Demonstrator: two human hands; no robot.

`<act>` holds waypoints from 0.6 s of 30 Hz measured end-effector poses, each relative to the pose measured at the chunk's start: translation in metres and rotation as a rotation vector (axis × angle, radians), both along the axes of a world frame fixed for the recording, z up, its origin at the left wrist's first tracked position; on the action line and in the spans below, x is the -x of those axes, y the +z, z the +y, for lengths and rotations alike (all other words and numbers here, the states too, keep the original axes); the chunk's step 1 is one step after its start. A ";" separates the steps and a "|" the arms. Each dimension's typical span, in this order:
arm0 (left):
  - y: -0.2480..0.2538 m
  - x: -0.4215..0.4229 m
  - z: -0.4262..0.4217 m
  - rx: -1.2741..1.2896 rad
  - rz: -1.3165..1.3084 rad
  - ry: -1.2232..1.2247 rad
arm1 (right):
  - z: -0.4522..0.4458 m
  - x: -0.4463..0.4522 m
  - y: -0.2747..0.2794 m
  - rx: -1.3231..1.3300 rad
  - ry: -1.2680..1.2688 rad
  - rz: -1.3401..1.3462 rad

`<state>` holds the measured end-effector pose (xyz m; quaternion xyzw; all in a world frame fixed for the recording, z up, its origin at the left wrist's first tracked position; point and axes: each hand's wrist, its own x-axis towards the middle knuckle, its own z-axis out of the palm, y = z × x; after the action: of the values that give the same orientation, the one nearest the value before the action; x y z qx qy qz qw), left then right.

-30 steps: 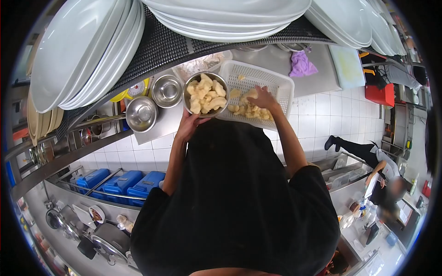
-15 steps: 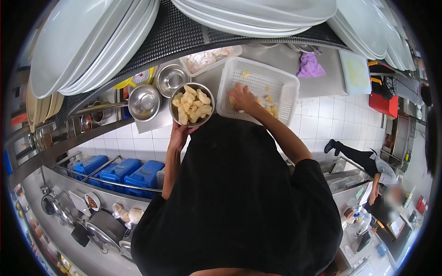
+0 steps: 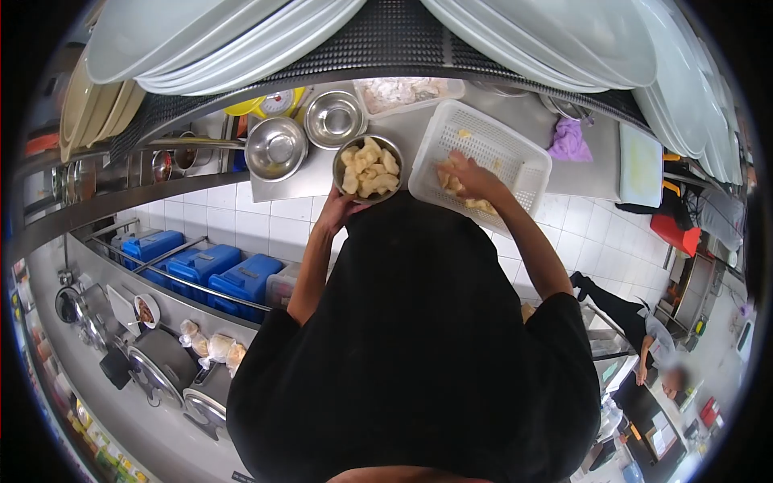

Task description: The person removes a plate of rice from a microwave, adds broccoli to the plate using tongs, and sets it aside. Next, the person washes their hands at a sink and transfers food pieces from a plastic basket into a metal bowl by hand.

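Note:
My left hand point(image 3: 339, 212) is closed on the near-left side of a metal bowl point(image 3: 341, 191), fingers at its rim and underside. Pale yellow, lumpy pieces point(image 3: 371, 167) that look battered fill the bowl. To its right, my right hand point(image 3: 475, 178) reaches inside a white perforated plastic basket point(image 3: 535, 157). Its fingers curl over a few of the same pale pieces point(image 3: 451, 184); the grip is partly hidden. More pieces point(image 3: 481, 206) lie by the basket's near edge below this hand, and a small crumb point(image 3: 465, 134) sits near its far side.
Two metal bowls point(image 3: 276, 150) point(image 3: 334, 120) stand left of the held bowl. Behind are a tray of white floury food point(image 3: 403, 95) and a yellow scale point(image 3: 276, 102). A purple cloth point(image 3: 570, 141) and cutting board point(image 3: 642, 165) lie right. Stacked plates point(image 3: 555, 40) overhang the counter. A person point(image 3: 660, 342) works at far right.
The view has shifted, so the counter sits further right in it. My right hand's fingers have gone from spread to curled over pieces, and loose pieces in the basket have shifted toward its near side.

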<state>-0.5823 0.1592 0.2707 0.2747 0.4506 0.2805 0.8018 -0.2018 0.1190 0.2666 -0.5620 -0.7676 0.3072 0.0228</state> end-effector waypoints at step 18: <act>-0.022 0.012 0.028 -0.008 0.112 -0.206 | 0.011 0.002 0.056 -0.186 -0.495 0.403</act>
<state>-0.5947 0.1868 0.2484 0.3379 0.4631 0.1825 0.7988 -0.2037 0.1295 0.3228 -0.6550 -0.6125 0.3259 0.2995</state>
